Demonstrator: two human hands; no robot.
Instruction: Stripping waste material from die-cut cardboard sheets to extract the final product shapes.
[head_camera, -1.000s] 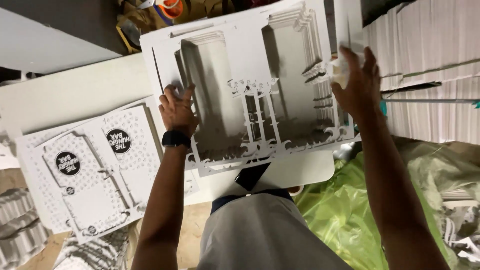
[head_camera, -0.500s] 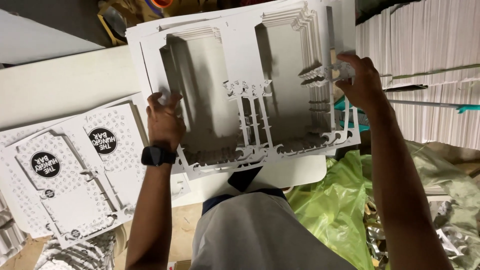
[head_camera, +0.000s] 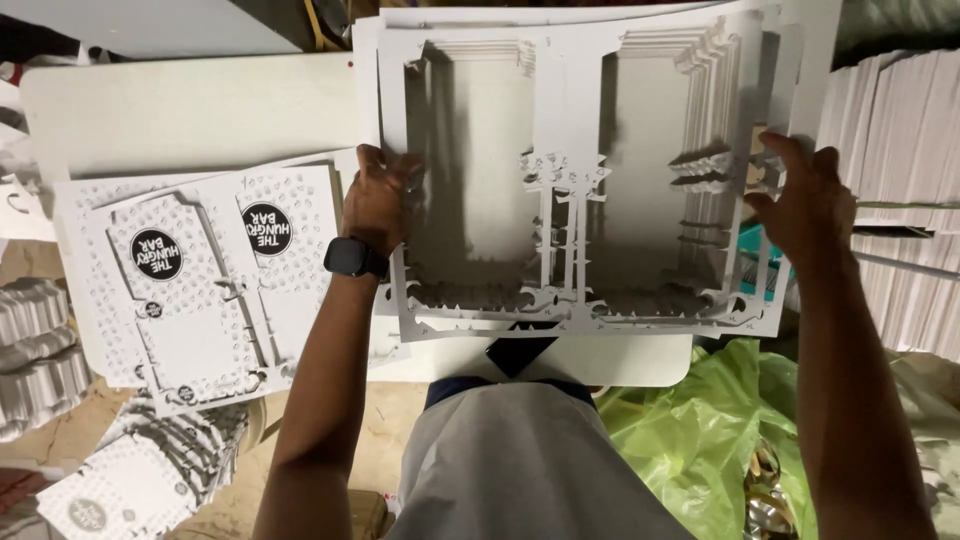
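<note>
While both hands grip it — left hand (head_camera: 378, 200), right hand (head_camera: 800, 200) — cut-out card stack (head_camera: 580, 170) spans between

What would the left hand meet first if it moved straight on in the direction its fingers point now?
The left hand grips the left edge of the stack of white die-cut frame sheets, fingers pointing up and away. Going straight on, it would probably slide along that frame strip, then pass over the bare white table; depth is unclear.

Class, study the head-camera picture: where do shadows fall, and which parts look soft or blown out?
Head view: dark shadows fill the cut-out windows of the white die-cut cardboard waste sheets; the left hand and right hand look slightly soft; the pale tabletop is bright but not glaring.
</note>
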